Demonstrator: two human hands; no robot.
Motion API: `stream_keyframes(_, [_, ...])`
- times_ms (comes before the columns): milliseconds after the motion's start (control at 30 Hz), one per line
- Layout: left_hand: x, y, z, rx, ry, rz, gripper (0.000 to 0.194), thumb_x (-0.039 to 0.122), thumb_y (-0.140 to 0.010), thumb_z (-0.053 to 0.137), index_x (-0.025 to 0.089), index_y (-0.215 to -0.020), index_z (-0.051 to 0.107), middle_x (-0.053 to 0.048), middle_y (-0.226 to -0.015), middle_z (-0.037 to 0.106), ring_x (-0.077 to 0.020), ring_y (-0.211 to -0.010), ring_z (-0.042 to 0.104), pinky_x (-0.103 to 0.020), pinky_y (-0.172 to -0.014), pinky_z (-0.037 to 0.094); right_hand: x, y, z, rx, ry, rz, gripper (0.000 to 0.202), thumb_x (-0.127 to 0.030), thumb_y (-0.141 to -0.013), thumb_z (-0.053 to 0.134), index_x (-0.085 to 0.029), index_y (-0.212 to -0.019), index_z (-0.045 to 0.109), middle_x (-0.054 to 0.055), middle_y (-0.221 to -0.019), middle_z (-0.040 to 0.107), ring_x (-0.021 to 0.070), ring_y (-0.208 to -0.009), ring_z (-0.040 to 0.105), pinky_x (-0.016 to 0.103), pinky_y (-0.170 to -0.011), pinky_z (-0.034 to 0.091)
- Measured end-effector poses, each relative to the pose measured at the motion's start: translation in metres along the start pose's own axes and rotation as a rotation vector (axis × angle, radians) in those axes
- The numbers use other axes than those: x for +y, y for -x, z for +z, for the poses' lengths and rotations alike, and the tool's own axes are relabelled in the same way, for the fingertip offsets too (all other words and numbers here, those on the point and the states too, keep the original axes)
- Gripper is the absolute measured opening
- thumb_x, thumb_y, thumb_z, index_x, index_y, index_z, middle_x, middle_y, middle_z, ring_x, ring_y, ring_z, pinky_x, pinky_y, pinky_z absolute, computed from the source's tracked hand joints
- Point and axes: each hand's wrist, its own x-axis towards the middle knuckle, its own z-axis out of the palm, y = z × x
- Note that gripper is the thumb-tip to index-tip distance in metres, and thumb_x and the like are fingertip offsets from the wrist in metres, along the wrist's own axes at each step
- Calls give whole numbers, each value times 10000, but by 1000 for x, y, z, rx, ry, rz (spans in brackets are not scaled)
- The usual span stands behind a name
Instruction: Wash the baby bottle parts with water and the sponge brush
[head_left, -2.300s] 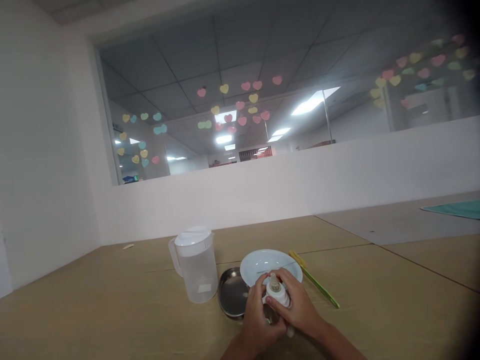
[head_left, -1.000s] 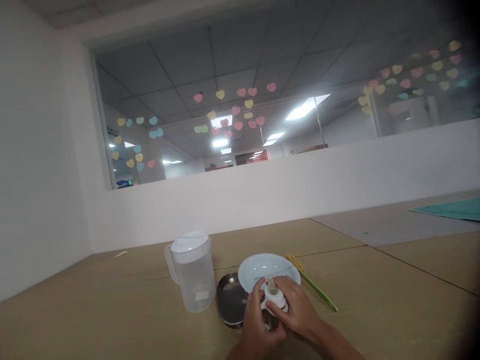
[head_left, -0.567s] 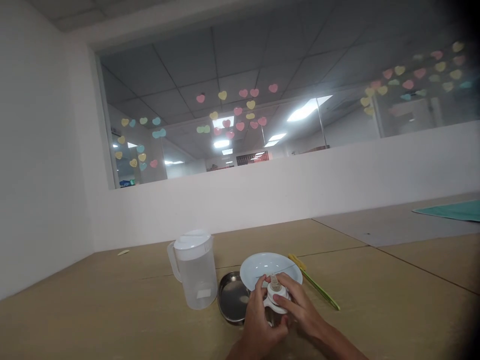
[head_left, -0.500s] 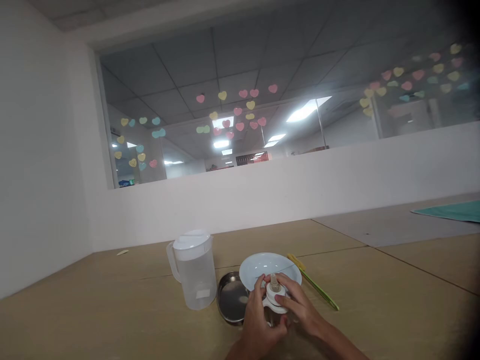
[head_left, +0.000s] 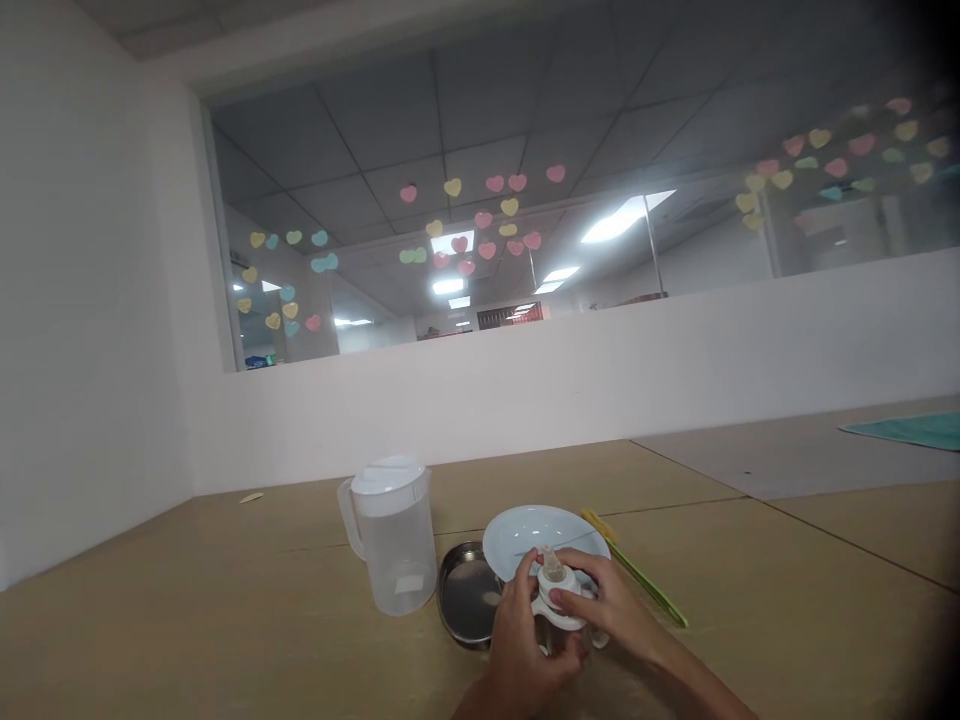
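Between my hands is a baby bottle (head_left: 561, 612) with a white collar, side handles and a clear teat pointing up. My left hand (head_left: 520, 630) wraps round its left side, thumb low near the body. The fingers and thumb of my right hand (head_left: 600, 592) close round the white collar just below the teat. Much of the bottle's body is hidden by my hands. Right behind them stands a white bowl (head_left: 517, 530), with a thin, light stick-like thing lying across it.
A lidded clear plastic pitcher (head_left: 397, 550) stands left of an oval metal tray (head_left: 463, 600). Right of the bowl lies a green-handled brush (head_left: 649, 582) with a yellow head. A teal cloth (head_left: 915, 430) lies far right, below the windowed wall (head_left: 525, 390).
The whole view has shifted slightly, so things sit a little further right. Both hands keep their grip on the bottle; any turning of the collar is too slight to make out.
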Motion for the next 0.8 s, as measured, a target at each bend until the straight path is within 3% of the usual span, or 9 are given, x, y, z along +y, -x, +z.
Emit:
stream_keyframes(133, [-1, 0, 0, -5, 17, 8, 871, 177, -631, 647, 155, -1403, 244, -122, -1280, 548, -275, -1156, 516, -398, -1029, 385, 1, 2, -2, -69, -167, 87, 462, -503, -674, 613, -223, -1039, 660, 61, -944, 683, 267, -889, 623, 389, -770, 511])
stream_keyframes(333, [-1, 1, -1, 24, -48, 2, 821, 177, -622, 641, 123, -1374, 317, -143, -1306, 523, -296, -1208, 468, -411, -1050, 362, -3, -1, 0, -118, 4, -11, 441, -507, -673, 674, -225, -1010, 644, 53, -994, 656, 236, -932, 605, 362, -864, 476])
stream_keyframes(500, [2, 0, -4, -9, -13, 57, 839, 189, -642, 644, 163, -1404, 295, -113, -1337, 505, -282, -1211, 471, -392, -1057, 355, 1, -5, -4, -103, -79, 58, 523, -522, -627, 717, -194, -1027, 643, 75, -985, 672, 260, -938, 612, 403, -862, 482])
stream_keyframes(633, [2, 1, -4, -13, -32, 21, 827, 223, -657, 647, 162, -1402, 296, -111, -1226, 580, -282, -1136, 516, -397, -1014, 379, 13, -7, -9, 59, -270, 112, 588, -461, -563, 788, -198, -1064, 628, 83, -1046, 654, 255, -954, 603, 384, -817, 500])
stream_keyframes(800, [2, 1, -3, -20, -57, 21, 800, 266, -673, 633, 126, -1387, 302, -117, -1166, 596, -270, -1087, 526, -400, -992, 383, 15, -7, -16, 204, -575, 180, 570, -336, -548, 832, -227, -1068, 626, 42, -944, 665, 198, -869, 618, 333, -789, 512])
